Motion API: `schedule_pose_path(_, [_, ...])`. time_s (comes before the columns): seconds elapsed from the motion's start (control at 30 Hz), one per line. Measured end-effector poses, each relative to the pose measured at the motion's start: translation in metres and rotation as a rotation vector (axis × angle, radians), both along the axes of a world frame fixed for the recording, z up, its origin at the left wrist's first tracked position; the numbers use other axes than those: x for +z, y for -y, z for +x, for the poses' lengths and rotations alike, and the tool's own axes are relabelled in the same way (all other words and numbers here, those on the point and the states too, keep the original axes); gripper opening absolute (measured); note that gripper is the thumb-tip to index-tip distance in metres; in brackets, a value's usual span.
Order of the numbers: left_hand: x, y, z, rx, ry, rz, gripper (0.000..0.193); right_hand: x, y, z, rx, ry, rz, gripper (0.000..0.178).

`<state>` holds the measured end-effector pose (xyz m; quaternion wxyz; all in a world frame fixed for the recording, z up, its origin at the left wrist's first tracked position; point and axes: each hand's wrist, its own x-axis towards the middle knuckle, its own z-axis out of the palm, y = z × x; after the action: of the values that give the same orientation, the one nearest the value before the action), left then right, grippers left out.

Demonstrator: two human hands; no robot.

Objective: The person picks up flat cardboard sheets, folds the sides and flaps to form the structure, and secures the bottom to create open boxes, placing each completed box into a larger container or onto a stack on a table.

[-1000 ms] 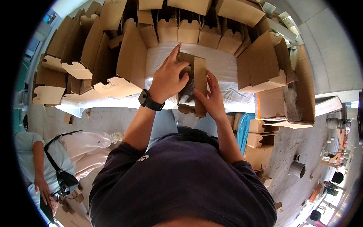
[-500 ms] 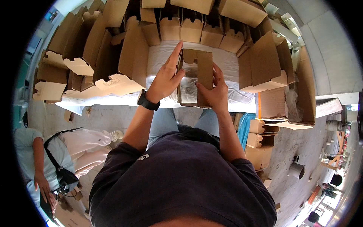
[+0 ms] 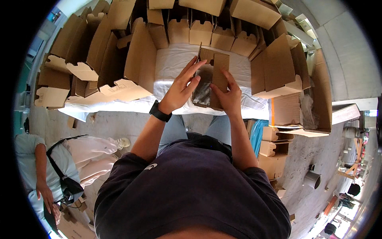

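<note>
A small open cardboard box stands on the white-covered table in front of me, with something in clear plastic wrap inside; its kind cannot be made out. At the box's left side, my left hand has its fingers stretched out and apart, reaching over the raised left flap and the opening. My right hand grips the box's right side, thumb on the right flap and fingers round the outer wall. The lower part of the box's left wall is partly behind my left hand.
Open cardboard boxes crowd the table's left, several more line the back, and others stand at right. White cloth covers the tabletop. At left a person is near; a grey bucket sits on the floor.
The box has shifted slightly right and its left flap now stands up. My left hand has turned from flat along the box's left side to reaching over its opening.
</note>
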<state>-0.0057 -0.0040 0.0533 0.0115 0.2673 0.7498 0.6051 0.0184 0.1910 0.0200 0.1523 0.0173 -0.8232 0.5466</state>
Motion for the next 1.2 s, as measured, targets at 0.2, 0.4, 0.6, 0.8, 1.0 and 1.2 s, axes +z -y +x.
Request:
schedule_pose_path(0.2, [-0.002, 0.002, -0.001, 0.029, -0.030, -0.042, 0.043, 0.005, 0.000, 0.004, 0.049, 0.117, -0.049, 0.040])
schedule_pose_path(0.4, [-0.007, -0.001, -0.001, 0.065, -0.056, -0.017, 0.042, 0.006, -0.016, 0.007, 0.178, 0.096, -0.215, 0.037])
schedule_pose_path(0.6, [-0.006, -0.001, -0.002, 0.054, -0.043, -0.005, 0.040, 0.011, -0.024, 0.028, 0.236, 0.178, -0.273, 0.053])
schedule_pose_path(0.8, [-0.004, -0.004, 0.000, 0.070, 0.007, 0.042, 0.038, 0.003, -0.037, 0.037, 0.443, 0.181, -0.157, 0.089])
schedule_pose_path(1.0, [-0.007, 0.000, -0.001, -0.047, 0.021, 0.034, 0.053, 0.008, -0.035, 0.043, 0.451, 0.269, -0.225, 0.112])
schedule_pose_path(1.2, [-0.025, 0.020, -0.006, -0.262, 0.333, 0.360, 0.069, 0.006, -0.037, 0.044, 0.447, 0.280, -0.251, 0.112])
